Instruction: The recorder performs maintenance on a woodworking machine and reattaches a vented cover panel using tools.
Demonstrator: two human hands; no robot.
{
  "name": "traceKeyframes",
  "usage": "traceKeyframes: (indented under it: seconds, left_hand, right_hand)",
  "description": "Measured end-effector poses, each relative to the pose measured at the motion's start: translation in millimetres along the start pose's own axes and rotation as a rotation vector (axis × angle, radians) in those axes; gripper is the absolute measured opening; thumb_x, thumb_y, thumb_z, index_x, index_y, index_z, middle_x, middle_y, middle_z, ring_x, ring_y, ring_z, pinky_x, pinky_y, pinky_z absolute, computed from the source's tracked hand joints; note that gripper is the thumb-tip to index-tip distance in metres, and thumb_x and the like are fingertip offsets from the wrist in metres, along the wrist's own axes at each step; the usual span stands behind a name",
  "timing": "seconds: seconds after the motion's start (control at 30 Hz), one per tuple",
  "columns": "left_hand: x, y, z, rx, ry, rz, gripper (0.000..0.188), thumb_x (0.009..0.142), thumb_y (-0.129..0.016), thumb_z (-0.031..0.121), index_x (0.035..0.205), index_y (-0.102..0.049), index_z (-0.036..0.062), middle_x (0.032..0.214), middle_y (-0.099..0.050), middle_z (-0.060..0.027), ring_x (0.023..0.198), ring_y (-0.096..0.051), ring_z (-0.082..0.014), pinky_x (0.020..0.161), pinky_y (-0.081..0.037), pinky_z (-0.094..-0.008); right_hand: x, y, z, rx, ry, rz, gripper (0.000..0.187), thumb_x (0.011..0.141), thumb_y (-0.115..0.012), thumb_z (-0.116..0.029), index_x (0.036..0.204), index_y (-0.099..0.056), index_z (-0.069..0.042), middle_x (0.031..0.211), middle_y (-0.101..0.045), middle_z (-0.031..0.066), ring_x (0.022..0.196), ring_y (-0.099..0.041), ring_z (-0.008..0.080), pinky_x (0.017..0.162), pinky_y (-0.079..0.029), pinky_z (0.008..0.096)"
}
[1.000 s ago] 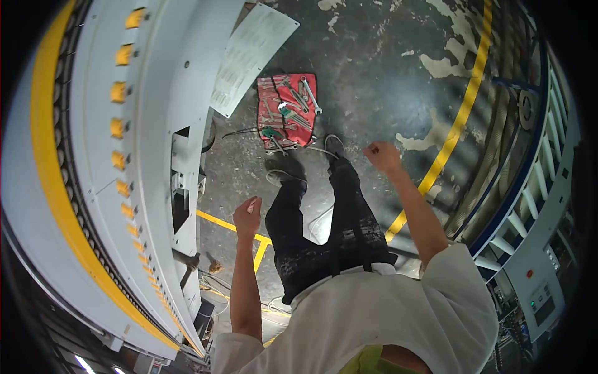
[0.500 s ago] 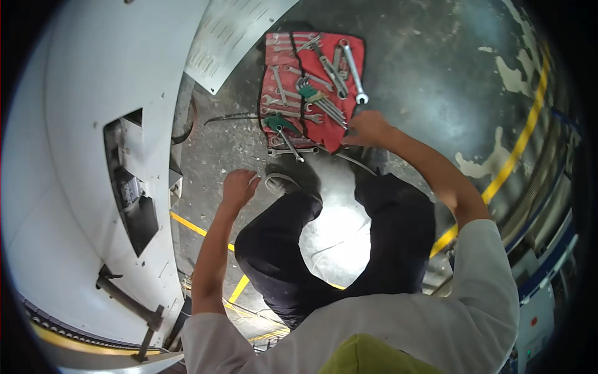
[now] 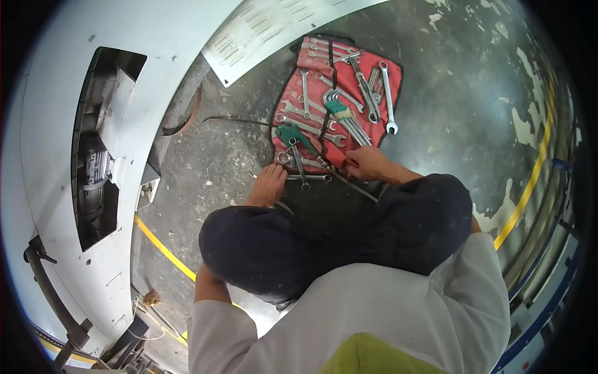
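Note:
A red cloth tool roll with black edging lies spread on the floor in front of my knees. My right hand is closed on its near right edge, with red cloth bunched at the fingers. At the near left corner, my left hand has its fingers bent together against the cloth edge; the fingertips are partly hidden. Between the hands rest a green-handled air blow gun and a small combination wrench. Another wrench lies along the near edge. A hex key set in a green holder sits on the cloth.
An adjustable wrench and a large combination wrench lie on the roll's right side. A thin hose runs over the floor. A white machine panel with an opening stands at left. Yellow floor lines pass on both sides.
I have crouched lower, knees now nearer the roll. My left hand has moved forward to its near left corner. My right hand has moved from beside the cloth to grip its near edge.

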State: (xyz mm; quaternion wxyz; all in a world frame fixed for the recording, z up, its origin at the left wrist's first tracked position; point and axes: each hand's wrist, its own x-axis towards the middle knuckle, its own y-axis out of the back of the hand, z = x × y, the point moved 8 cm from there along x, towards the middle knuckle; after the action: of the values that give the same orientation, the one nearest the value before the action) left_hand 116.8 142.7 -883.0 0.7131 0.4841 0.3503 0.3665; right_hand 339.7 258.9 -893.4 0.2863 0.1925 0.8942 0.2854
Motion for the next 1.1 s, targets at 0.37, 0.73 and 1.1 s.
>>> traceKeyframes:
  seconds: [0.37, 0.73, 1.1]
  left_hand:
    - [-38, 47, -17, -0.327, 0.406, 0.118, 0.032, 0.065, -0.074, 0.012, 0.083, -0.050, 0.0038, 0.078, -0.060, -0.0181, 0.077, -0.061, -0.0400, 0.068, -0.048, -0.0479]
    - [-109, 50, -79, -0.128, 0.752, -0.001, 0.018, 0.071, -0.070, 0.026, 0.081, -0.068, 0.0111, 0.070, -0.066, -0.0143, 0.072, -0.065, -0.0366, 0.065, -0.050, -0.0486]
    - [-12, 81, -89, -0.361, 0.595, 0.047, 0.026, 0.064, -0.080, 0.030, 0.085, -0.069, 0.0171, 0.069, -0.066, -0.0113, 0.072, -0.066, -0.0344, 0.066, -0.052, -0.0445]
  right_hand:
    - [-8, 29, 9, -0.085, -0.137, 0.196, 0.024, 0.079, -0.064, -0.030, 0.086, -0.064, -0.007, 0.081, -0.065, 0.0212, 0.079, -0.062, 0.0437, 0.069, -0.050, 0.0515]
    - [-8, 11, -27, -0.146, -0.174, 0.204, 0.027, 0.080, -0.066, -0.032, 0.079, -0.061, -0.006, 0.075, -0.063, 0.0219, 0.075, -0.061, 0.0454, 0.065, -0.047, 0.0538]
    - [7, 86, 10, -0.043, -0.155, 0.322, 0.054, 0.073, -0.075, -0.058, 0.087, -0.071, -0.006, 0.073, -0.067, 0.0168, 0.072, -0.066, 0.0368, 0.066, -0.052, 0.0444]
